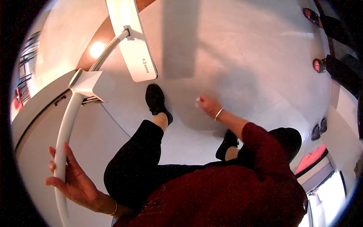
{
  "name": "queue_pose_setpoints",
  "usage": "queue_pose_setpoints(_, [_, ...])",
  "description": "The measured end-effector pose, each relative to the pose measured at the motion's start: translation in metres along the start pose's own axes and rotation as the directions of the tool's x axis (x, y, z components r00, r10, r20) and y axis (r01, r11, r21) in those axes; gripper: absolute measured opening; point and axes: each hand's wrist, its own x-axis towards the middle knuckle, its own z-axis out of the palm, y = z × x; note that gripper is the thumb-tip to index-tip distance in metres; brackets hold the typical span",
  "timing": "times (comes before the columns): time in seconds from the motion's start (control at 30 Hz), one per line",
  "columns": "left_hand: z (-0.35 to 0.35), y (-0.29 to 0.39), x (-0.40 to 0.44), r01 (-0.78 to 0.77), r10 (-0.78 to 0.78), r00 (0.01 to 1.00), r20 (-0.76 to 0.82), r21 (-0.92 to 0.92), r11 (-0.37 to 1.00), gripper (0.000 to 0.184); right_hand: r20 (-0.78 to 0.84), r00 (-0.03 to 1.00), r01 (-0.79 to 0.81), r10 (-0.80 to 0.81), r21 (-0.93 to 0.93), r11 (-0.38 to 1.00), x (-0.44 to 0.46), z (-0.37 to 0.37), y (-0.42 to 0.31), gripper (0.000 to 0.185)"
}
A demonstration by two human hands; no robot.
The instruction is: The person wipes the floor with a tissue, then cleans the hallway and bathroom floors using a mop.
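My left hand [77, 185] is wrapped around the white pole of a flat mop [65, 138] at the lower left. A white sliding block [87, 85] sits partway along the pole. At the top, the mop's flat rectangular head [136, 56] lies on the floor, with dark lettering near its end. My right hand [209, 105] is held in front of me over the floor, slightly blurred, its fingers closed. A small whitish bit shows at its fingertips, too small to name. A white band circles the right wrist.
My black shoes [155, 99] rest on the pale, shiny floor [234, 49]. A curved low wall or edge [36, 117] runs along the left. At the right are other dark shoes [318, 65], dark-clad legs and a pink item [311, 160].
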Motion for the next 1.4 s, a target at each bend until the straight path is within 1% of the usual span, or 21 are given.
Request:
queue_pose_setpoints(0.03, [-0.003,-0.003,0.005,-0.018,0.018,0.999,-0.027,-0.005,1.000,0.037,0.170,0.980,-0.115,0.101,0.074,0.991,0.001,0.008,-0.019,0.023])
queue_pose_setpoints(0.13, [-0.010,0.000,0.009,-0.018,0.017,1.000,-0.017,-0.018,1.000,0.037,0.156,0.973,0.210,-0.171,-0.283,0.936,0.046,-0.004,-0.025,0.025])
queue_pose_setpoints(0.2, [-0.015,0.000,0.011,0.001,0.000,1.000,0.015,-0.028,1.000,0.037,-0.166,0.986,-0.071,0.024,-0.281,0.957,0.101,-0.015,0.001,0.025])
queue_pose_setpoints(0.27, [-0.016,0.001,0.011,0.005,-0.004,1.000,0.029,-0.037,0.999,0.038,-0.447,0.892,0.001,0.059,0.131,0.991,0.139,-0.087,0.003,0.021])
queue_pose_setpoints(0.4, [-0.019,0.005,0.012,-0.015,0.016,1.000,0.003,-0.029,0.999,0.038,-0.571,0.810,-0.075,-0.131,-0.322,0.944,0.168,-0.181,0.013,0.017])
queue_pose_setpoints(0.43, [-0.019,0.006,0.013,-0.016,0.016,1.000,-0.001,-0.032,0.999,0.038,-0.602,0.795,-0.104,-0.076,-0.259,0.960,0.165,-0.186,0.008,0.015])
queue_pose_setpoints(0.5, [-0.020,0.008,0.014,-0.018,0.018,1.000,-0.011,-0.026,1.000,0.038,-0.532,0.808,-0.226,0.253,0.117,0.967,0.160,-0.160,-0.009,0.012])
queue_pose_setpoints(0.57, [-0.023,0.009,0.014,-0.022,0.022,1.000,-0.018,-0.012,1.000,0.038,-0.478,0.863,0.111,-0.165,-0.140,0.984,0.144,-0.087,0.002,0.012])
queue_pose_setpoints(0.63, [-0.022,0.009,0.013,-0.029,0.029,0.999,-0.019,0.017,0.999,0.039,-0.356,0.721,0.509,-0.594,-0.310,0.803,0.124,-0.033,-0.023,0.015])
queue_pose_setpoints(0.67, [-0.021,0.008,0.013,-0.031,0.031,0.999,-0.019,0.035,0.999,0.039,-0.010,0.997,0.083,-0.083,0.076,0.994,0.114,-0.033,-0.061,0.018])
queue_pose_setpoints(0.73, [-0.020,0.007,0.012,-0.049,0.051,0.999,-0.017,0.084,0.995,0.039,-0.014,0.940,0.330,-0.340,-0.216,0.919,0.115,-0.006,-0.068,0.021])
queue_pose_setpoints(0.9, [-0.004,0.000,0.009,-0.073,0.083,0.995,-0.062,0.146,0.987,0.040,-0.239,0.962,-0.114,0.133,0.092,0.989,0.183,-0.070,-0.093,0.019])
queue_pose_setpoints(0.97, [-0.004,-0.001,0.010,-0.101,0.121,0.989,-0.086,0.204,0.974,0.040,-0.437,0.899,-0.059,-0.019,-0.164,0.985,0.221,-0.095,-0.057,0.017])
queue_pose_setpoints(1.03, [-0.005,-0.001,0.009,-0.102,0.120,0.990,-0.071,0.211,0.972,0.039,-0.552,0.833,-0.090,0.043,-0.059,0.994,0.230,-0.147,-0.045,0.021])
queue_pose_setpoints(1.07, [-0.005,0.000,0.010,-0.103,0.120,0.991,-0.066,0.215,0.971,0.039,-0.596,0.797,-0.155,-0.097,-0.358,0.921,0.218,-0.176,-0.047,0.016])
queue_pose_setpoints(1.2, [-0.012,0.005,0.013,-0.085,0.098,0.994,-0.053,0.206,0.975,0.038,-0.793,0.609,-0.248,-0.006,-0.198,0.948,0.188,-0.232,-0.019,0.012])
queue_pose_setpoints(1.27, [-0.014,0.010,0.016,-0.052,0.063,0.996,-0.059,0.178,0.983,0.038,-0.757,0.654,-0.213,0.020,-0.158,0.964,0.170,-0.211,-0.020,0.008])
queue_pose_setpoints(1.3, [-0.009,0.014,0.017,-0.038,0.047,0.997,-0.054,0.159,0.986,0.038,-0.683,0.716,0.001,-0.142,-0.203,0.979,0.154,-0.184,-0.027,0.008])
queue_pose_setpoints(1.33, [-0.009,0.014,0.018,-0.029,0.035,0.999,-0.037,0.152,0.988,0.038,-0.560,0.743,0.108,-0.366,-0.439,0.892,0.149,-0.142,-0.015,0.011])
queue_pose_setpoints(1.37, [-0.012,0.015,0.018,-0.029,0.031,0.999,-0.016,0.139,0.990,0.039,-0.512,0.766,0.212,-0.389,-0.370,0.904,0.134,-0.095,-0.019,0.013])
queue_pose_setpoints(1.4, [-0.017,0.016,0.017,-0.035,0.035,0.999,0.005,0.125,0.992,0.039,-0.222,0.957,-0.153,0.188,0.166,0.974,0.105,-0.092,-0.072,0.017])
